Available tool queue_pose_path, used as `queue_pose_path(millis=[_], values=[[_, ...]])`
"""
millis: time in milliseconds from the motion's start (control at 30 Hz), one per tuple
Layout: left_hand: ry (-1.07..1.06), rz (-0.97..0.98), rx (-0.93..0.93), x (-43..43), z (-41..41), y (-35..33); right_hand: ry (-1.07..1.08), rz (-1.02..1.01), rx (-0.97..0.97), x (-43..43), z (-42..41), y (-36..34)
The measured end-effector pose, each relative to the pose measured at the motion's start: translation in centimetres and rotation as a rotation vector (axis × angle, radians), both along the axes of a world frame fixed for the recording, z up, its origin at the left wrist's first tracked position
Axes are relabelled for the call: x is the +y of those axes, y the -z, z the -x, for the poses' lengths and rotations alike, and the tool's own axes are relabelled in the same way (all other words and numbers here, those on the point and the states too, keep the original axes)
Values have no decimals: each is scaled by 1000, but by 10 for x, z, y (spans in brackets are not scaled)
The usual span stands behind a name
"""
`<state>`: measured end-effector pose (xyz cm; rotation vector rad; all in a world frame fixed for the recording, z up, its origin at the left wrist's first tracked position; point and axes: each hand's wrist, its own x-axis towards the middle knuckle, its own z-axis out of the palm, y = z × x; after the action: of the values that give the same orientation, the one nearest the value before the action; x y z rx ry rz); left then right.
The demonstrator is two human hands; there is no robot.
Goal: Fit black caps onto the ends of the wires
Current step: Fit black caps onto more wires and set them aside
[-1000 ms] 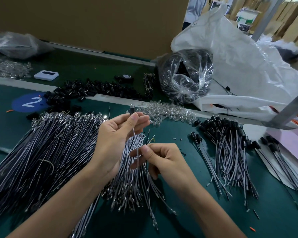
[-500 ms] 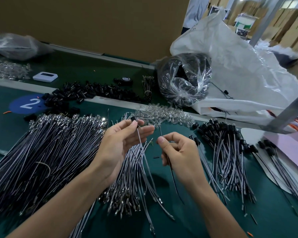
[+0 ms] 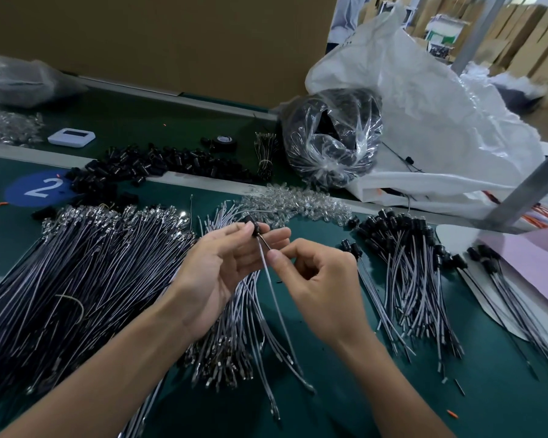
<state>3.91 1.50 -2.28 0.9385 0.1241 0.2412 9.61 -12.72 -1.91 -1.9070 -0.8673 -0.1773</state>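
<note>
The left hand (image 3: 222, 267) pinches a small black cylindrical cap (image 3: 251, 223); the right hand (image 3: 323, 289) pinches a thin grey wire (image 3: 274, 295), its end seemingly seated in the cap.

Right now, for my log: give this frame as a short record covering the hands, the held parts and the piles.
left hand: pinches black cap
right hand: pinches wire just below the cap
fit: cap at the wire's top end; seating depth unclear
uncapped wires: big pile, left
capped wires: pile, right
loose caps: heap beyond the uncapped wires
</note>
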Motion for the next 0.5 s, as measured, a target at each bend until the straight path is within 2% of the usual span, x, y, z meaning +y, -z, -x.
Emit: queue_pose_path(millis=[367, 500], values=[[1, -2, 10, -2, 0, -2, 29, -50, 2, -1, 0, -3], [-17, -21, 30, 0, 1, -2, 146, -52, -19, -3, -2, -5]])
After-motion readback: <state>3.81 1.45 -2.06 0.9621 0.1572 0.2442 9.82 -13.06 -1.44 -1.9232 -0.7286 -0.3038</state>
